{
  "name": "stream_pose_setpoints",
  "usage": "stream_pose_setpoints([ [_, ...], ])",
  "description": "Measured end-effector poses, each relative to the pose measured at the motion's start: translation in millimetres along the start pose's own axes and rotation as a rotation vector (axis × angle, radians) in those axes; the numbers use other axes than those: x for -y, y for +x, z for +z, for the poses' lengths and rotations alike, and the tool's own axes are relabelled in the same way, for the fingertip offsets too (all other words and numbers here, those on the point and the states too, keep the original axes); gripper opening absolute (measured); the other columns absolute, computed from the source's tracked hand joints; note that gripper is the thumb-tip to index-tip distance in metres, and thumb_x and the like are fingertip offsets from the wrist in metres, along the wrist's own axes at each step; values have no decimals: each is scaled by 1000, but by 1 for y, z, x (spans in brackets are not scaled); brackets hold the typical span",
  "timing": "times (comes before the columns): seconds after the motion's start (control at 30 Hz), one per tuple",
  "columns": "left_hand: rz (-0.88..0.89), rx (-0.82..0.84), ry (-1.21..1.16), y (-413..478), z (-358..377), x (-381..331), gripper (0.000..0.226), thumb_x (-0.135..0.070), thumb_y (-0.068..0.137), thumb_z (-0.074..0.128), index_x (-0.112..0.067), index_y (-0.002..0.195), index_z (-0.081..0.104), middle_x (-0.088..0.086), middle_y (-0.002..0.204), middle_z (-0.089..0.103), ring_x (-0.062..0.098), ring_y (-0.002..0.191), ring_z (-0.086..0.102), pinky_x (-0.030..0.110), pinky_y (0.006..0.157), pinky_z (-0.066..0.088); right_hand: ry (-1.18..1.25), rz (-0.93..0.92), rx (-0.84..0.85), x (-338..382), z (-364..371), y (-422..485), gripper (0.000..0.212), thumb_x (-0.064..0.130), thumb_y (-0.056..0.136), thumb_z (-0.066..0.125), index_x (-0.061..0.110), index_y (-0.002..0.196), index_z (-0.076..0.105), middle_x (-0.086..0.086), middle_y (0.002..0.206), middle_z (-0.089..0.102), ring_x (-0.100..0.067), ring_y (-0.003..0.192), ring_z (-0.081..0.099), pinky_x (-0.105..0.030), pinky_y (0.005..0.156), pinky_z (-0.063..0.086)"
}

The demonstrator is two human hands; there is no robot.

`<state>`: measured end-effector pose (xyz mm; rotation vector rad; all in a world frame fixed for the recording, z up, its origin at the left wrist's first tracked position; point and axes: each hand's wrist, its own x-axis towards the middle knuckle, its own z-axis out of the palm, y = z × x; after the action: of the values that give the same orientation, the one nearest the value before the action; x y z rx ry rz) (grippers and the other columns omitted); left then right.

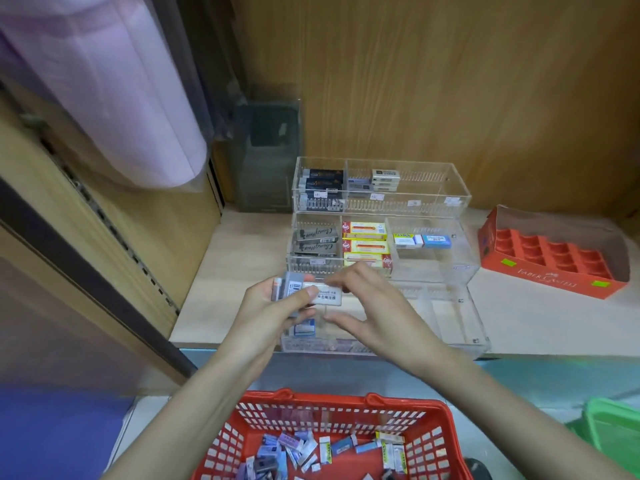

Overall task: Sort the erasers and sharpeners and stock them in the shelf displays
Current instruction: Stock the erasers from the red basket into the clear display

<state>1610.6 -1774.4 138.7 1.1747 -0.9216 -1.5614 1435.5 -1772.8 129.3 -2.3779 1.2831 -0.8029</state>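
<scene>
My left hand (273, 306) grips a small stack of grey and white erasers (294, 289) above the front tier of a clear acrylic stepped display (464, 299). My right hand (367, 303) pinches the end of the top white eraser (327, 295) of that stack with its fingertips. A blue-and-white eraser (304, 328) lies in the front tier's left compartment. The middle tier holds grey erasers (317, 241), yellow-red boxes (365, 244) and small white and blue erasers (422, 240). The back tier has dark boxes (323, 183) and white erasers (385, 180). A red basket (440, 441) below holds several loose erasers.
A red Faber-Castell cardboard tray (554, 259) with empty cells sits on the shelf at the right. A green container edge (613, 431) shows at the lower right. A pale pink roll (114, 88) hangs at the upper left, beside a dark acrylic holder (266, 150).
</scene>
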Motion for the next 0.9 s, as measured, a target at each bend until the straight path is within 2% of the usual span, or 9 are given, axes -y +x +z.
stream_pose_setpoints([
  [0.13,23,-30,-69,4,3,-5,12,-4,86,62,-7,95,68,1,81,70,8,75,66,20,65,55,-191,-83,-220,-5,7,9,24,30,86,57,14,104,58,0,98,55,-18,92,48,-28,79,40],
  [0.27,76,-44,-104,20,12,-18,16,-10,87,61,-7,102,66,8,96,73,17,88,70,20,67,56,-238,-109,-332,-17,-5,30,24,30,86,56,13,102,62,0,96,58,-20,89,50,-27,77,40],
  [0.37,102,-62,-56,33,18,-32,18,-19,87,62,-9,103,64,6,95,74,20,87,71,20,62,55,-182,40,-460,-38,-37,62,25,32,86,61,12,101,66,0,95,61,-18,90,51,-24,76,37],
  [0.47,92,-54,51,41,17,-40,24,-31,81,65,-9,91,64,1,74,71,16,60,63,21,47,44,-144,244,-534,-65,-74,99,23,23,83,70,11,102,68,-4,96,65,-23,93,56,-30,76,38],
  [0.53,81,-29,126,48,15,-42,29,-36,76,67,-8,80,58,1,56,56,11,47,47,21,41,34,-146,316,-534,-85,-89,118,19,20,83,70,13,101,67,-7,95,67,-25,91,59,-34,76,42],
  [0.63,54,-32,173,56,13,-42,30,-35,75,68,-9,74,53,1,48,44,10,41,38,20,38,29,-155,406,-477,-108,-102,133,13,18,84,68,13,96,68,-10,96,66,-26,92,62,-32,74,42],
  [0.77,41,-34,119,62,14,-34,41,-40,63,69,-4,78,57,2,52,46,13,43,37,19,38,27,-256,435,-223,-126,-108,144,17,15,87,64,9,103,69,-10,105,66,-26,99,60,-21,65,29],
  [0.83,43,-43,114,64,14,-29,54,-43,57,69,1,87,60,2,53,49,13,43,38,20,38,27,-268,436,-179,-135,-105,149,17,14,86,65,9,102,70,-10,104,67,-27,100,61,-24,73,38],
  [0.9,39,-42,100,67,13,-26,58,-42,57,69,3,92,60,2,54,49,13,42,38,20,37,27,-261,440,-166,-142,-101,153,15,12,84,67,10,98,71,-11,103,67,-29,98,61,-31,80,43],
])
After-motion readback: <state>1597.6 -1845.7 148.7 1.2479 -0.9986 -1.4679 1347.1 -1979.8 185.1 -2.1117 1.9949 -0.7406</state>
